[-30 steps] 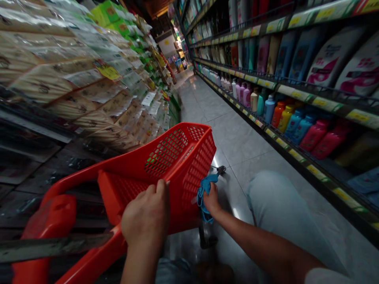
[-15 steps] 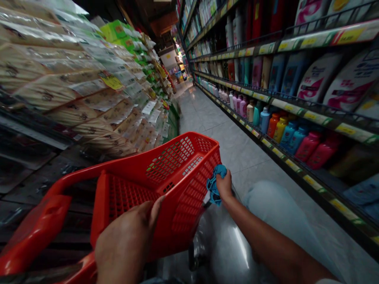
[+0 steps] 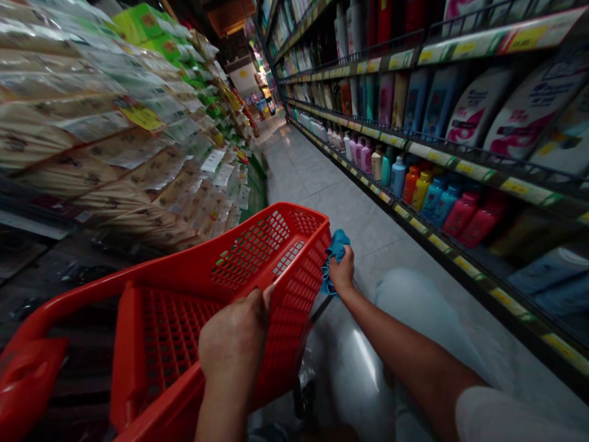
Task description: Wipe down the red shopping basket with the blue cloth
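A crumpled blue cloth with loose strings (image 3: 339, 238) is hanging at the outer front corner of a red plastic shopping cart with grid-holed walls (image 3: 288, 301); whether it is touching the wall is hard to tell. The right hand (image 3: 343, 270) is gripping this cloth, its fingers clamping on the bunched fabric. The left hand (image 3: 234, 337) is holding the cart's near top rim, fingers curling over the edge. A bent knee in pale blue fabric (image 3: 414, 307) is showing right of the cloth, above a grey tiled floor (image 3: 304, 166). Beige plastic-wrapped packs (image 3: 115, 153) are lying stacked at left, while coloured plastic bottles (image 3: 460, 212) are lining dark shelves at right.
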Tool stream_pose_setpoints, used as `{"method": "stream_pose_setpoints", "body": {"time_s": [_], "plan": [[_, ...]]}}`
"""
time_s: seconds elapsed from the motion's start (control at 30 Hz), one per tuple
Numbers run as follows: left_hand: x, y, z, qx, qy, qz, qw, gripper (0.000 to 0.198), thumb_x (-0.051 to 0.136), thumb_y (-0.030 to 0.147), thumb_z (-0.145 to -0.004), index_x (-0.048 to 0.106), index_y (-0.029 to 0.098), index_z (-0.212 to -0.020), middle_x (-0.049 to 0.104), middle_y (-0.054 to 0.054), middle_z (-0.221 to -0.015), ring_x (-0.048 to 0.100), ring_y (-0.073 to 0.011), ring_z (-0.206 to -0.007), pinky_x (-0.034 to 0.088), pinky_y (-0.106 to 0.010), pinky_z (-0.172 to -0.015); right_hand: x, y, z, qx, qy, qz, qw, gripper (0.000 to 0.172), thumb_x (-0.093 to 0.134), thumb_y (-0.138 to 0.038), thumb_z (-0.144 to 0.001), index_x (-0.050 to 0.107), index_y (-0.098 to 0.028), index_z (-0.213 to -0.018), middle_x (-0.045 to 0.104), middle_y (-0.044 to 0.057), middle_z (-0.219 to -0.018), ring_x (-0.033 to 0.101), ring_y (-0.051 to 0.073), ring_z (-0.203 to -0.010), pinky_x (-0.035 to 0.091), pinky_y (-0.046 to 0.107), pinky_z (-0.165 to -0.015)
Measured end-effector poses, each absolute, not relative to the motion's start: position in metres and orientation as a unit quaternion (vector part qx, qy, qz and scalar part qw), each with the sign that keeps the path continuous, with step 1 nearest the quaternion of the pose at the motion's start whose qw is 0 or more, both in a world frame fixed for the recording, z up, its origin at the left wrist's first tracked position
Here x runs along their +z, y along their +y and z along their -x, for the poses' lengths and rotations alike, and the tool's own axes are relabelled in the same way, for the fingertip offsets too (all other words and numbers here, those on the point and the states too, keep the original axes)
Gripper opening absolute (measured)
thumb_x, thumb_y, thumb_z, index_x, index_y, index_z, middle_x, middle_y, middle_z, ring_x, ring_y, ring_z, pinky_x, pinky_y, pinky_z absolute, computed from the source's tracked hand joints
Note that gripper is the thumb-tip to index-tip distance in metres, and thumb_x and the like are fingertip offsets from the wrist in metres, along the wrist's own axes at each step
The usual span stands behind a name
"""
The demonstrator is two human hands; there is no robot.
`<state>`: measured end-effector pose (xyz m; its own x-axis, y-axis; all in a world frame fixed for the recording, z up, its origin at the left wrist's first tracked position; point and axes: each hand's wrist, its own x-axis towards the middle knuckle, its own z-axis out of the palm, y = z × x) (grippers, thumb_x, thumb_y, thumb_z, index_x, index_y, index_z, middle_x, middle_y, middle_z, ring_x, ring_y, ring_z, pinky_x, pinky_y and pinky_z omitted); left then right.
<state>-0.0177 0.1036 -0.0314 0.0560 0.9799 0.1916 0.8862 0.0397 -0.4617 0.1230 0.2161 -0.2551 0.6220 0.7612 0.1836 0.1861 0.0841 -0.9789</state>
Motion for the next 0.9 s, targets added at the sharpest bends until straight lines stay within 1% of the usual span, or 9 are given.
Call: {"method": "stream_pose_setpoints", "body": {"time_s": [0.1,0.17,0.23,0.33,0.47,0.67,0.77,0.83,0.9], "plan": [[-0.032,0.107,0.016,0.096,-0.668,0.691,0.258,0.048,0.033,0.045,-0.103,0.067,0.022,-0.078,0.073,-0.008,-0.068,0.070,-0.0259,-0.062,0.015,-0.031,-0.053,-0.259,0.171,-0.082,0.231,-0.397,0.624,0.632,0.039,0.051,-0.016,-0.073,0.050,-0.022,-0.112,0.055,0.011,-0.110,0.058,0.026,-0.106,0.049,0.046,-0.097],[-0.033,0.109,0.015,0.094,-0.663,0.694,0.267,0.049,0.032,0.046,-0.103,0.067,0.022,-0.078,0.073,-0.008,-0.069,0.070,-0.0259,-0.062,0.015,-0.031,-0.053,-0.261,0.138,-0.055,0.259,-0.474,0.555,0.633,0.042,0.050,-0.012,-0.075,0.052,-0.024,-0.115,0.056,0.010,-0.115,0.058,0.024,-0.108,0.050,0.041,-0.098],[-0.034,0.109,0.015,0.094,-0.660,0.693,0.272,0.050,0.032,0.047,-0.103,0.067,0.023,-0.078,0.073,-0.008,-0.070,0.069,-0.0257,-0.062,0.014,-0.031,-0.053,-0.263,0.127,-0.047,0.277,-0.460,0.553,0.637,0.034,0.052,-0.013,-0.075,0.055,-0.024,-0.107,0.057,0.008,-0.109,0.059,0.022,-0.104,0.051,0.039,-0.096],[-0.035,0.108,0.017,0.094,-0.651,0.700,0.279,0.048,0.035,0.047,-0.102,0.067,0.022,-0.076,0.073,-0.007,-0.068,0.068,-0.0246,-0.061,0.014,-0.031,-0.053,-0.267,0.161,-0.076,0.270,-0.370,0.612,0.645,0.029,0.050,-0.014,-0.073,0.052,-0.023,-0.101,0.057,0.008,-0.105,0.057,0.023,-0.103,0.047,0.043,-0.100],[-0.035,0.098,0.022,0.073,-0.614,0.723,0.308,0.048,0.037,0.045,-0.102,0.066,0.022,-0.071,0.070,-0.006,-0.062,0.065,-0.0217,-0.057,0.016,-0.032,-0.052,-0.258,0.230,-0.135,0.257,-0.308,0.643,0.652,0.036,0.048,-0.019,-0.076,0.050,-0.018,-0.112,0.057,0.012,-0.111,0.054,0.025,-0.109,0.041,0.047,-0.106],[-0.037,0.080,0.036,0.003,-0.527,0.768,0.364,0.041,0.046,0.038,-0.100,0.061,0.023,-0.065,0.061,-0.001,-0.052,0.059,-0.0188,-0.049,0.021,-0.032,-0.052,-0.234,0.236,-0.175,0.282,-0.365,0.588,0.665,0.035,0.057,-0.025,-0.073,0.060,-0.020,-0.107,0.067,0.007,-0.107,0.061,0.023,-0.103,0.046,0.040,-0.102],[-0.038,0.074,0.041,-0.026,-0.497,0.784,0.371,0.039,0.050,0.037,-0.099,0.058,0.023,-0.063,0.059,0.000,-0.051,0.057,-0.0184,-0.048,0.023,-0.033,-0.052,-0.236,0.234,-0.194,0.367,-0.346,0.591,0.630,0.030,0.058,-0.026,-0.067,0.065,-0.020,-0.096,0.070,0.004,-0.091,0.063,0.021,-0.089,0.051,0.037,-0.092],[-0.037,0.069,0.042,-0.039,-0.486,0.791,0.370,0.040,0.050,0.037,-0.099,0.056,0.024,-0.062,0.058,0.001,-0.051,0.056,-0.0183,-0.047,0.026,-0.033,-0.053,-0.238,0.239,-0.208,0.422,-0.331,0.596,0.598,0.021,0.058,-0.027,-0.063,0.066,-0.019,-0.081,0.067,0.000,-0.071,0.062,0.020,-0.072,0.054,0.035,-0.077],[-0.035,0.064,0.043,-0.046,-0.477,0.800,0.362,0.039,0.050,0.035,-0.099,0.055,0.024,-0.061,0.057,0.002,-0.050,0.054,-0.0180,-0.047,0.028,-0.033,-0.054,-0.236,0.246,-0.219,0.469,-0.326,0.583,0.578,0.017,0.061,-0.029,-0.060,0.065,-0.019,-0.073,0.063,-0.002,-0.059,0.059,0.018,-0.059,0.053,0.032,-0.065]]}}
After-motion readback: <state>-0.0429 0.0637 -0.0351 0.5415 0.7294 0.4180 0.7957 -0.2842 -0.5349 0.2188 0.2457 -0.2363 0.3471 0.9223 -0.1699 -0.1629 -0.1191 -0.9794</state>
